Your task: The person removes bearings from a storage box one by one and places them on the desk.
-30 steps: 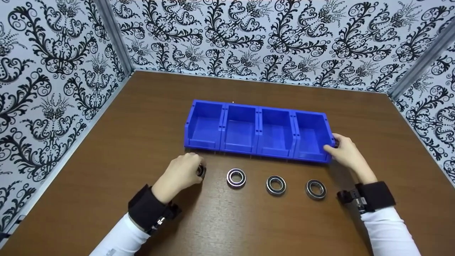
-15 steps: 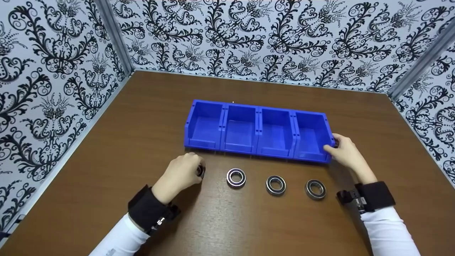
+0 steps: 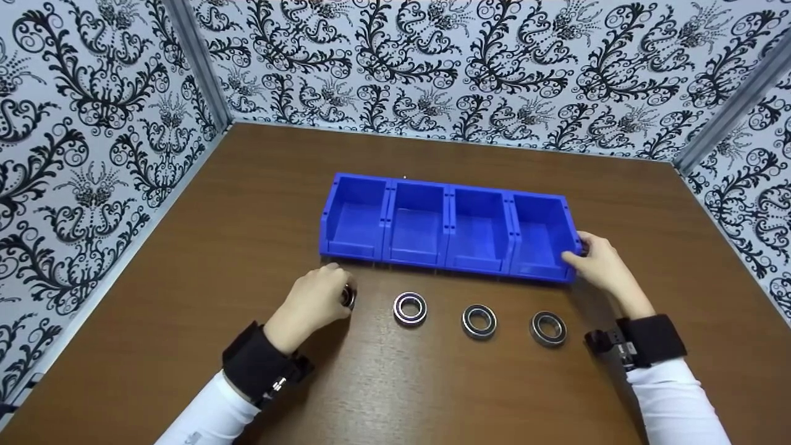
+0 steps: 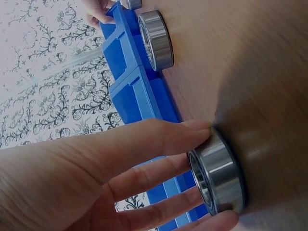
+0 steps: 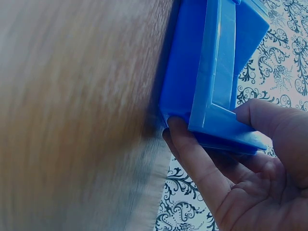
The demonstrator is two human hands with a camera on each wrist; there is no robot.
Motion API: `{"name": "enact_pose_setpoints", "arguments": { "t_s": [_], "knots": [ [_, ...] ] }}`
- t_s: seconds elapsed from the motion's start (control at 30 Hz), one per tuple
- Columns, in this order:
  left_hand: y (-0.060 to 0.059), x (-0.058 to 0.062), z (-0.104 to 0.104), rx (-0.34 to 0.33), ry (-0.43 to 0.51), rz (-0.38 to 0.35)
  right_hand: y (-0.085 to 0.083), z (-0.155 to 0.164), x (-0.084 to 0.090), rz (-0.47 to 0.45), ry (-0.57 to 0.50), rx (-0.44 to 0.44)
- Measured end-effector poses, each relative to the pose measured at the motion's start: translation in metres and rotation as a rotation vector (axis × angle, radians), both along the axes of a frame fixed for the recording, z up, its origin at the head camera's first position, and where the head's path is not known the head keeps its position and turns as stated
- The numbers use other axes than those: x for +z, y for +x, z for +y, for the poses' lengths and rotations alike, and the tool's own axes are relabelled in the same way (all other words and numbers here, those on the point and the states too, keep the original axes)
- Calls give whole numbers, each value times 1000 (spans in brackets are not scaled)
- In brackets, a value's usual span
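My left hand (image 3: pixel 318 300) grips a steel ball bearing (image 4: pixel 222 175) between thumb and fingers, close over the table left of the other bearings. In the head view that bearing is mostly hidden by the hand. A blue bin (image 3: pixel 446 262) with several open compartments in a row stands behind the bearings. My right hand (image 3: pixel 598 262) holds the bin's right end wall, thumb over the rim and fingers against the outside, as the right wrist view (image 5: pixel 250 178) shows. Three more bearings lie flat in front of the bin: one left (image 3: pixel 410 309), one middle (image 3: pixel 479 322), one right (image 3: pixel 548 329).
The brown table (image 3: pixel 395 389) carries the bin and bearings. Patterned wall panels (image 3: pixel 432 74) stand along its back and both sides, with grey posts (image 3: pixel 201 68) at the corners.
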State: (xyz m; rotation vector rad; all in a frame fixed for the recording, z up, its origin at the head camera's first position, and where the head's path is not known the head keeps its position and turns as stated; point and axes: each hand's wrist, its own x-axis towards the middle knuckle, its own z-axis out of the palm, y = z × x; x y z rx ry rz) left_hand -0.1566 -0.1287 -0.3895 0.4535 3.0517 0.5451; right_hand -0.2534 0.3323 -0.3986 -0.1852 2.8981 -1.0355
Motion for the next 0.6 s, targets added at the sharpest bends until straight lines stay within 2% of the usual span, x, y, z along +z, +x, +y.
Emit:
{"name": "enact_pose_setpoints", "arguments": {
  "t_s": [0.6],
  "knots": [
    [1,-2,1,6,-9,16,-1,0,-1,22,6,12]
  ]
}}
